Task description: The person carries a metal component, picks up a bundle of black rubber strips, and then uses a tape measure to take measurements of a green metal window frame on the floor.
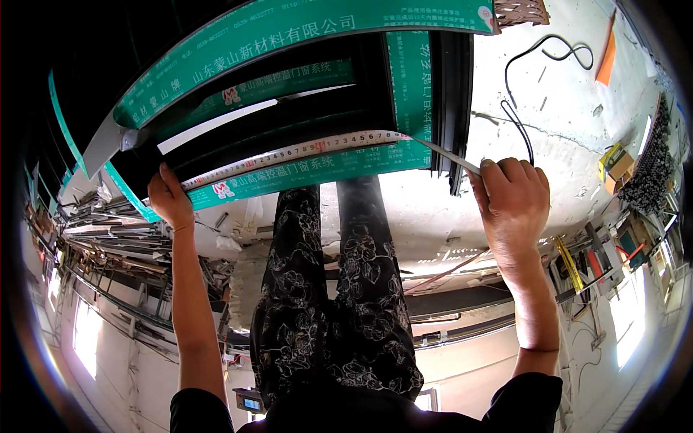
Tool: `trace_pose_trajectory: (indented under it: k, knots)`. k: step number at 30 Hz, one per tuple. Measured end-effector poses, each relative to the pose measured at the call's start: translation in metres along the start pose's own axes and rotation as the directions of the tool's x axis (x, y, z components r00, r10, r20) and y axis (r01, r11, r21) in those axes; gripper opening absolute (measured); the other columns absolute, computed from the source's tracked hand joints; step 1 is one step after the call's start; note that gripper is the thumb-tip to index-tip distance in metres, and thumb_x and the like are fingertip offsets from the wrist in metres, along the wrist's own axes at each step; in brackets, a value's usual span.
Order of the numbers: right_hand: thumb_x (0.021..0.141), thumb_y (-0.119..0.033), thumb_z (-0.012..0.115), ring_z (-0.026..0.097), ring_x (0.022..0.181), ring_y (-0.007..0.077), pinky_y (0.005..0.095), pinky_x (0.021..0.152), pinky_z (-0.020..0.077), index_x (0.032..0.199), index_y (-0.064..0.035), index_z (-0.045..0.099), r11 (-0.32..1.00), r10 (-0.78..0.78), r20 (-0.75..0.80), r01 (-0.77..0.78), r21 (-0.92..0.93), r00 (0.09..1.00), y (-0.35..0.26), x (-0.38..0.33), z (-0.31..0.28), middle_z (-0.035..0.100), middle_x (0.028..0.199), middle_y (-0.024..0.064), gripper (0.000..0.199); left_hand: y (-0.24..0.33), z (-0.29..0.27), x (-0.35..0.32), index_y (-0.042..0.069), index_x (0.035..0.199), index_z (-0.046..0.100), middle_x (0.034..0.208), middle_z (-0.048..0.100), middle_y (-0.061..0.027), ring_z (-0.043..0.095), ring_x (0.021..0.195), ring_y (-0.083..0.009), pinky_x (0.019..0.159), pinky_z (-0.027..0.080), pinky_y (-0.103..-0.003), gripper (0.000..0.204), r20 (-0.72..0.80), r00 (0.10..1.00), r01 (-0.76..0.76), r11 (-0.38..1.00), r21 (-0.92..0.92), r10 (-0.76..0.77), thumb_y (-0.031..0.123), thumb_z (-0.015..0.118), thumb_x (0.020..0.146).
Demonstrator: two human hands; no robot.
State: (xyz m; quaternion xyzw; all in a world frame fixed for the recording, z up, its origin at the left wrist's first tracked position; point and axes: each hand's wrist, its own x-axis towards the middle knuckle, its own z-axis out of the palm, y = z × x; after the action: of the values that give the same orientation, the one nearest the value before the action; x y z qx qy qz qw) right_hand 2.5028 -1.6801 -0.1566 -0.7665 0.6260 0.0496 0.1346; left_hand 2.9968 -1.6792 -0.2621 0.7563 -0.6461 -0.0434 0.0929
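A tape measure [310,150] is stretched along the near side of a dark window frame [411,94], which is covered in green printed film. My left hand [172,198] pinches the tape's left end against the frame's near left corner, thumb on top. Past the frame's right side, the blade twists and slants down into my right hand [512,206]. That hand is closed around it, the fingers curled; whether the case sits inside the fist is hidden. Both arms reach forward, and the frame lies in front of my legs.
A black cable [516,123] loops over the pale floor on the right. Beyond it are an orange piece [606,54], a cardboard box [619,169] and a dark heap [650,162]. Many long profiles [130,234] are piled at the left. A yellow bar [569,263] stands at the right.
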Motion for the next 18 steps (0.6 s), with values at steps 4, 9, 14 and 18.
trace_pose_trajectory:
  k: [4,9,14,18]
  knots:
    - [0.066,-0.020,0.078,0.045,0.055,0.0180,0.0339,0.052,0.0346,0.064,-0.0102,0.051,1.000,0.003,0.002,-0.003,-0.001,1.000,0.0011,-0.0016,0.0012,0.042,0.059,0.0022,0.029,-0.0003,0.0001,-0.0001,0.000,0.075,0.061,0.071,0.059,-0.0156,0.054,0.065,-0.0341,0.059,0.042,-0.043,0.031,0.015,1.000,0.014,1.000,-0.002,-0.014,0.021,0.051,0.096]
    - [0.066,-0.020,0.078,0.045,0.055,0.0179,0.0335,0.052,0.0344,0.064,-0.0102,0.051,1.000,0.006,0.004,-0.006,0.005,1.000,0.0012,-0.0011,0.0017,0.042,0.059,0.0021,0.028,-0.0005,0.0004,-0.0007,0.000,0.076,0.061,0.072,0.060,-0.0157,0.055,0.066,-0.0342,0.059,0.042,-0.043,0.031,0.011,1.000,0.012,1.000,-0.010,-0.012,0.021,0.052,0.096]
    - [0.071,-0.017,0.076,0.053,0.061,0.0197,0.0343,0.057,0.0403,0.078,-0.0059,0.063,1.000,0.028,0.103,-0.027,-0.009,0.994,0.0009,-0.0024,-0.0032,0.053,0.065,0.0047,0.018,-0.0004,0.0005,-0.0009,0.000,0.077,0.062,0.072,0.060,-0.0155,0.055,0.066,-0.0342,0.059,0.043,-0.043,0.030,0.012,1.000,0.017,1.000,-0.011,-0.017,0.021,0.052,0.096]
    - [0.067,-0.018,0.078,0.048,0.057,0.0185,0.0338,0.054,0.0372,0.069,-0.0088,0.056,1.000,0.013,0.035,-0.013,0.006,0.999,0.0006,-0.0009,-0.0009,0.047,0.062,0.0030,0.024,0.0003,0.0010,-0.0012,0.000,0.077,0.062,0.072,0.061,-0.0152,0.056,0.066,-0.0339,0.059,0.043,-0.043,0.030,-0.001,1.000,0.024,1.000,-0.020,-0.024,0.021,0.052,0.096]
